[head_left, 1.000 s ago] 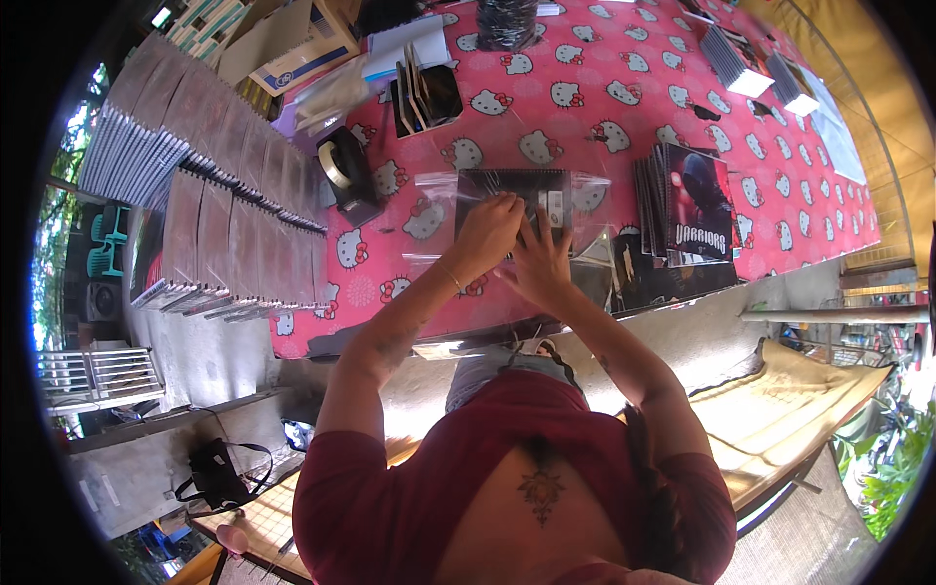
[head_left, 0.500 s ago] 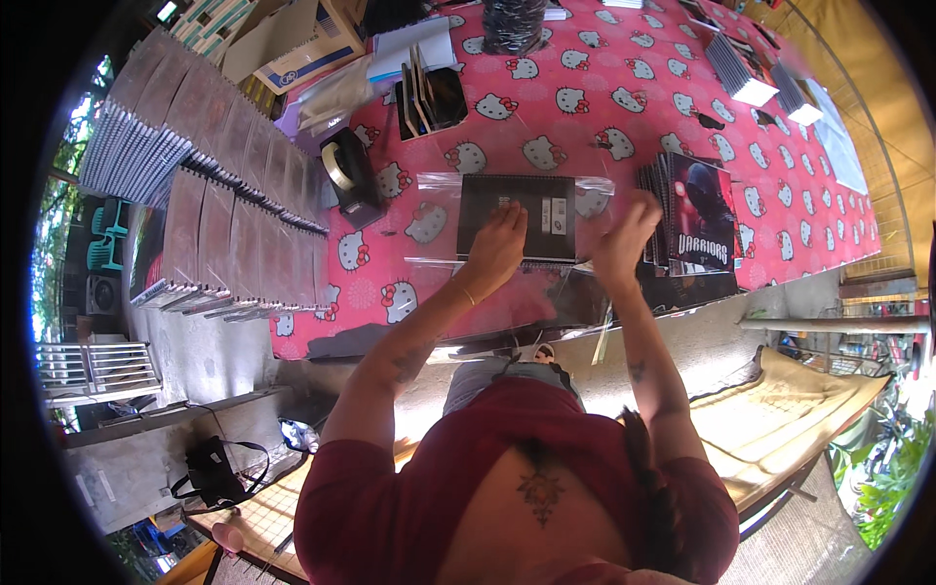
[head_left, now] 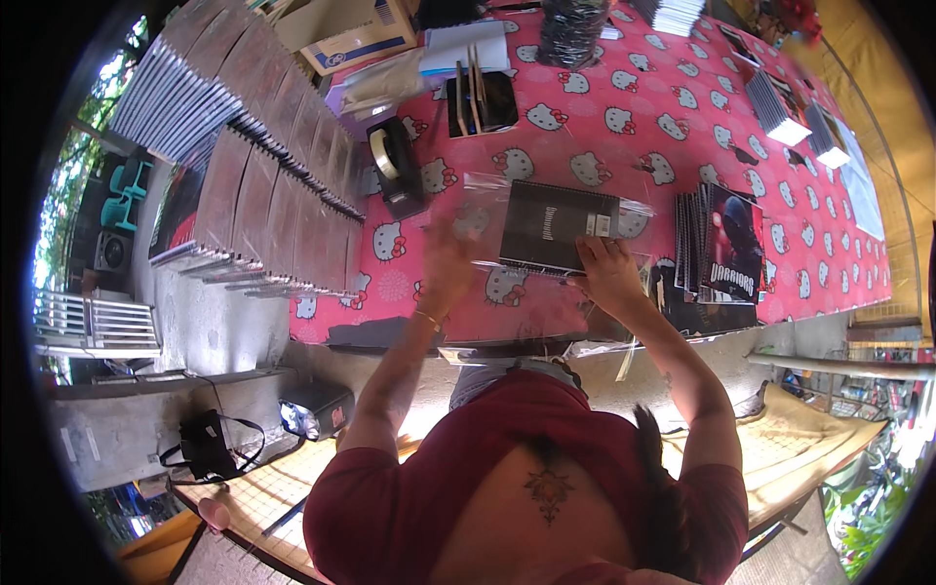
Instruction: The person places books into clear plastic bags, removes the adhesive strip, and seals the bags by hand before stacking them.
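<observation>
A dark spiral-bound notebook (head_left: 548,229) with a white label lies on a sheet of clear plastic film (head_left: 636,210), which shows past its left and right sides. My right hand (head_left: 612,275) rests on the notebook's lower right corner, fingers lying on the cover and thumb by the near edge. Left of the notebook, near the film's left end, my left hand (head_left: 448,271) is smeared by motion, so its fingers cannot be made out. A black tape dispenser (head_left: 398,171) with a roll of tape stands beyond my left hand.
Tall stacks of spiral notebooks (head_left: 258,185) fill the table's left side. A smaller pile of notebooks (head_left: 729,249) sits to the right on the pink patterned tablecloth (head_left: 624,122). Farther back are a cardboard box (head_left: 356,39), a black-wrapped bundle (head_left: 570,34) and more notebook stacks (head_left: 777,107).
My left hand has come off the notebook and moved left. My right hand has gone from beside the notebook onto its lower right corner. The whole view has shifted a little.
</observation>
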A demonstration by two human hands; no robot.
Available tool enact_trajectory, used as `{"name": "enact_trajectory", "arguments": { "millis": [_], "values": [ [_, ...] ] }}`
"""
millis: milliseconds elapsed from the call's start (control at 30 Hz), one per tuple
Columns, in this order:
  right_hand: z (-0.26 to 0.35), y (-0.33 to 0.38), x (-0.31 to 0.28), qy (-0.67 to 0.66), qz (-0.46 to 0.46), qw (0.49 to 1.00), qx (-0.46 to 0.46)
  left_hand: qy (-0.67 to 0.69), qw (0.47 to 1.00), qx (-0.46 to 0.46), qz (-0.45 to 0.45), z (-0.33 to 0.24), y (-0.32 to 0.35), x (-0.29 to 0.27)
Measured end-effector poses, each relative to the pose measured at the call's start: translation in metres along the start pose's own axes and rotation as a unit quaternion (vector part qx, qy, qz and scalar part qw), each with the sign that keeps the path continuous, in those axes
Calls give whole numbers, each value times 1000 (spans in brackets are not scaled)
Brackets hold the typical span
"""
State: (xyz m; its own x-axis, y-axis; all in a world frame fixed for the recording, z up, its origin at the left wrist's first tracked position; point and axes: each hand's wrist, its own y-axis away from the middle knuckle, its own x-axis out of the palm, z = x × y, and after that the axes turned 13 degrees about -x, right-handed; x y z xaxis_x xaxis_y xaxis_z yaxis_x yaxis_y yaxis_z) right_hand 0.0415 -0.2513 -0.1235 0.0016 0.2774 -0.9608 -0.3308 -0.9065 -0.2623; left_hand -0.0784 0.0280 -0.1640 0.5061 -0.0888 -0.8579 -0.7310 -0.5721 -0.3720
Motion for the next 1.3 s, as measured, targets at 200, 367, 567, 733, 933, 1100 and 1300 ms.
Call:
{"name": "enact_trajectory", "arguments": {
  "millis": [200, 367, 567, 733, 933, 1100, 1300],
  "values": [
    [-6, -3, 0, 23, 6, 999, -47, 444, 809, -385, 27, 117, -90, -14],
    [-6, -2, -1, 20, 14, 999, -42, 520, 794, -310, 53, 107, -99, -13],
    [-11, -1, 1, 12, -1, 998, -65, 574, 667, -474, 9, 125, -41, 39],
    [-12, 5, 7, 17, -10, 998, -52, 61, 954, -295, -2, 67, -74, -35],
    [-11, 4, 10, 3, -15, 999, -47, 397, 859, -307, -103, 38, -69, -18],
    [-14, 7, 9, -3, -26, 998, -50, 523, 699, -486, -32, 67, -33, -24],
    [-15, 5, 7, 15, 1, 998, -63, -134, 940, -308, -62, 124, -41, -8]
  ]
}}
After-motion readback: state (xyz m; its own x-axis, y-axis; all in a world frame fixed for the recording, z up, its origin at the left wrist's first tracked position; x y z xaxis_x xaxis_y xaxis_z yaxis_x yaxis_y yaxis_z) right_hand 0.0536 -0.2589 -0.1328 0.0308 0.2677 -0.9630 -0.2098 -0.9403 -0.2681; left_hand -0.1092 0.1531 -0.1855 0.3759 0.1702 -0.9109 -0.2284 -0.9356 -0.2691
